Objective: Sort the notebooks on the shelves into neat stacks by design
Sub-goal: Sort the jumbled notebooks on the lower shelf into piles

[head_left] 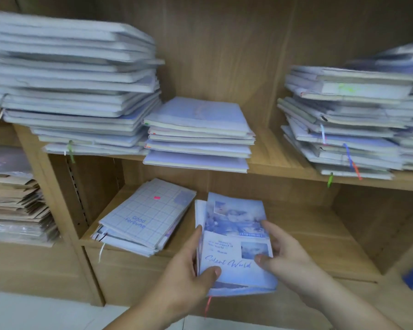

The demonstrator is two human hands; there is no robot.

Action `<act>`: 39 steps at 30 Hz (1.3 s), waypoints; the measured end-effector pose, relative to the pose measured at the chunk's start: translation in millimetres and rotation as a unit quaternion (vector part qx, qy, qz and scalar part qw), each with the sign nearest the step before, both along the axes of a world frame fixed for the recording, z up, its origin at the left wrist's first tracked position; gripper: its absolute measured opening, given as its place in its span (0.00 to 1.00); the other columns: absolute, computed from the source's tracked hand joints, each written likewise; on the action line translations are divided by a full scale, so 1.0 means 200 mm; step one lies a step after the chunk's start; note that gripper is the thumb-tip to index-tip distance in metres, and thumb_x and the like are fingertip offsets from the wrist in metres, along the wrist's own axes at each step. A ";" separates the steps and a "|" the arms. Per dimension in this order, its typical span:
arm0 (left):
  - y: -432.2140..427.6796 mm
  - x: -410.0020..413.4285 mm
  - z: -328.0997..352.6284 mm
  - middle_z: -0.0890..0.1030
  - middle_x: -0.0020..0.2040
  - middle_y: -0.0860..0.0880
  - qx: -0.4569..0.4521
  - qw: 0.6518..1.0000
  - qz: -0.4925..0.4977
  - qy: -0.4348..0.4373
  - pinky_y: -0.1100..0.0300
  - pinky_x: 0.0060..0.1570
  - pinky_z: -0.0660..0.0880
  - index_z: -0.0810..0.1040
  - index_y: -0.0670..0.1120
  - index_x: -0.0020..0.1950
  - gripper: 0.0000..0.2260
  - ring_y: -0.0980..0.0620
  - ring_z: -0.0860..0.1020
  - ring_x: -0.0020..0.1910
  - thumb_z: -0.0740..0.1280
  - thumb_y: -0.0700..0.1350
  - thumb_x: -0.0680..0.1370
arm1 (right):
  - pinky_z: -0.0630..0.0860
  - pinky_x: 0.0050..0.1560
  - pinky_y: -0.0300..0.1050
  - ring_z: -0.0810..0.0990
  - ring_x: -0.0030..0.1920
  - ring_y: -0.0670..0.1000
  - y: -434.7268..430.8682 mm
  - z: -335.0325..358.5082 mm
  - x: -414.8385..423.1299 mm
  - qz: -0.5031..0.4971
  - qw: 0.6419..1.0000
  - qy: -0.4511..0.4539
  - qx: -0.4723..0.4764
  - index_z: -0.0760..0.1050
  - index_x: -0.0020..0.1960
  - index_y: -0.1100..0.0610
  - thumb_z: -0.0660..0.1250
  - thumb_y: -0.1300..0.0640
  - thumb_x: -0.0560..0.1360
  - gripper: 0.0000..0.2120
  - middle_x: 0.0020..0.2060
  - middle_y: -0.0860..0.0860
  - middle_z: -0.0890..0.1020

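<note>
While the left hand (pixel 191 270) grips the left edge of a small bundle of Silent World notebooks (pixel 236 236), thumb pressed on the cover near the bottom corner and fingers curled along the side, the right hand (pixel 289 263) clasps the opposite edge, thumb on top beside the title. The bundle is at the front of the lower shelf (pixel 320 234), its near end jutting past the lip; whether it rests on the board or hangs just above it cannot be told. It is not yet square: lower covers fan out at the far left corner, and a red ribbon (pixel 208 306) dangles from the near end. To finish well, I would squeeze inward from both sides, knock the near edges level, then slide the bundle fully onto the board. It should end beside the grid-cover stack (pixel 146 217) but apart from it, so the designs do not mix. That neighbour is splayed too and looks due for squaring. On the upper shelf (pixel 267 148) sit a low middle stack (pixel 198 136), a tall left stack (pixel 76 86) and a ragged right stack (pixel 343 120), all too blurred to tell their designs.
</note>
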State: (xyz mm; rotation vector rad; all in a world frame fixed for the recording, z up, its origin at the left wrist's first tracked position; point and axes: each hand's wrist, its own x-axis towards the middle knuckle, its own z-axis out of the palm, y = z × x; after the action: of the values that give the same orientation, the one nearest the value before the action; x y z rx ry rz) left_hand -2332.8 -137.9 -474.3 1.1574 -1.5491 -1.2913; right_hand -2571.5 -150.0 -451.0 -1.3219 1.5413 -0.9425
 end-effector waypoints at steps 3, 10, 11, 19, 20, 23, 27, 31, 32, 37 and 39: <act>0.13 0.03 0.09 0.78 0.68 0.62 -0.046 0.999 -0.008 -0.013 0.57 0.68 0.74 0.59 0.58 0.78 0.35 0.59 0.76 0.69 0.69 0.34 0.79 | 0.77 0.66 0.52 0.85 0.57 0.48 0.13 0.08 0.03 -0.001 1.000 0.014 -0.015 0.60 0.80 0.52 0.72 0.68 0.68 0.44 0.59 0.50 0.84; 0.42 0.19 0.35 0.83 0.61 0.62 -0.067 0.997 0.040 0.000 0.68 0.55 0.76 0.65 0.56 0.77 0.30 0.60 0.80 0.62 0.70 0.38 0.79 | 0.80 0.62 0.50 0.85 0.54 0.46 0.47 0.33 0.16 -0.007 0.994 0.028 -0.101 0.74 0.66 0.53 0.79 0.64 0.70 0.28 0.57 0.49 0.85; 0.46 0.21 0.41 0.83 0.61 0.61 -0.080 0.996 0.042 0.002 0.67 0.57 0.76 0.65 0.55 0.77 0.30 0.59 0.81 0.62 0.71 0.41 0.78 | 0.81 0.60 0.51 0.86 0.52 0.48 0.51 0.38 0.16 -0.013 0.993 0.019 -0.113 0.76 0.64 0.55 0.79 0.65 0.69 0.26 0.54 0.50 0.86; 0.51 0.13 1.01 0.84 0.62 0.56 -0.177 0.982 0.061 0.024 0.44 0.70 0.72 0.70 0.57 0.75 0.38 0.55 0.81 0.63 0.73 0.59 0.65 | 0.79 0.53 0.36 0.83 0.45 0.34 0.64 1.01 0.12 -0.028 0.963 0.061 -0.259 0.77 0.63 0.49 0.78 0.59 0.72 0.22 0.49 0.43 0.84; 0.49 0.08 1.08 0.85 0.59 0.55 -0.181 0.980 0.070 0.034 0.46 0.69 0.73 0.71 0.55 0.74 0.36 0.56 0.82 0.60 0.74 0.57 0.66 | 0.76 0.46 0.31 0.80 0.40 0.33 0.64 1.11 0.10 -0.040 0.957 0.082 -0.274 0.77 0.63 0.48 0.77 0.56 0.73 0.20 0.46 0.42 0.82; 0.38 -0.10 1.31 0.87 0.51 0.56 -0.201 0.976 0.071 0.046 0.53 0.52 0.81 0.77 0.57 0.65 0.16 0.56 0.85 0.47 0.71 0.45 0.78 | 0.75 0.42 0.32 0.80 0.43 0.35 0.58 1.38 0.00 -0.045 0.956 0.093 -0.275 0.77 0.64 0.46 0.79 0.49 0.72 0.23 0.53 0.46 0.81; 0.16 -0.37 1.58 0.86 0.43 0.49 -0.218 0.969 0.089 0.069 0.62 0.26 0.72 0.79 0.48 0.54 0.04 0.56 0.78 0.28 0.65 0.41 0.83 | 0.73 0.40 0.28 0.77 0.45 0.30 0.45 1.70 -0.16 -0.023 0.961 0.098 -0.257 0.76 0.67 0.49 0.84 0.53 0.64 0.34 0.58 0.43 0.78; -0.08 -0.63 1.74 0.83 0.47 0.44 -0.177 0.978 0.086 0.066 0.61 0.30 0.76 0.77 0.43 0.57 0.07 0.51 0.79 0.33 0.66 0.45 0.82 | 0.75 0.47 0.33 0.80 0.55 0.40 0.26 1.83 -0.31 -0.038 0.950 0.179 -0.254 0.75 0.69 0.52 0.85 0.51 0.62 0.38 0.65 0.47 0.77; -0.14 -0.68 1.76 0.82 0.46 0.45 -0.164 0.984 0.066 0.031 0.60 0.33 0.78 0.75 0.43 0.58 0.09 0.50 0.79 0.36 0.67 0.47 0.82 | 0.75 0.53 0.37 0.78 0.61 0.43 0.21 1.82 -0.36 -0.057 0.929 0.260 -0.256 0.77 0.68 0.50 0.84 0.45 0.62 0.37 0.65 0.45 0.77; -0.27 -0.75 1.70 0.81 0.64 0.48 -0.258 0.927 0.049 -0.269 0.53 0.65 0.75 0.76 0.44 0.70 0.29 0.48 0.78 0.64 0.67 0.64 0.78 | 0.76 0.62 0.48 0.76 0.65 0.46 0.09 1.66 -0.54 -0.104 0.803 0.527 -0.258 0.80 0.64 0.42 0.68 0.26 0.68 0.30 0.61 0.41 0.81; -0.27 -0.73 1.65 0.79 0.60 0.49 -0.280 0.925 0.040 -0.252 0.51 0.67 0.74 0.77 0.49 0.64 0.28 0.52 0.77 0.61 0.69 0.68 0.74 | 0.76 0.60 0.48 0.76 0.65 0.45 0.08 1.61 -0.55 -0.104 0.798 0.524 -0.280 0.79 0.65 0.41 0.62 0.24 0.69 0.32 0.60 0.40 0.80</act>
State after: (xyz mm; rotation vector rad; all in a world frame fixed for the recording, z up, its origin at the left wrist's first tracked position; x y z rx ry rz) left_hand -2478.6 -192.8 -144.3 1.1956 -2.0368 -0.4360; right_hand -2682.2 -133.6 -128.8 -2.3939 2.3647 -0.8541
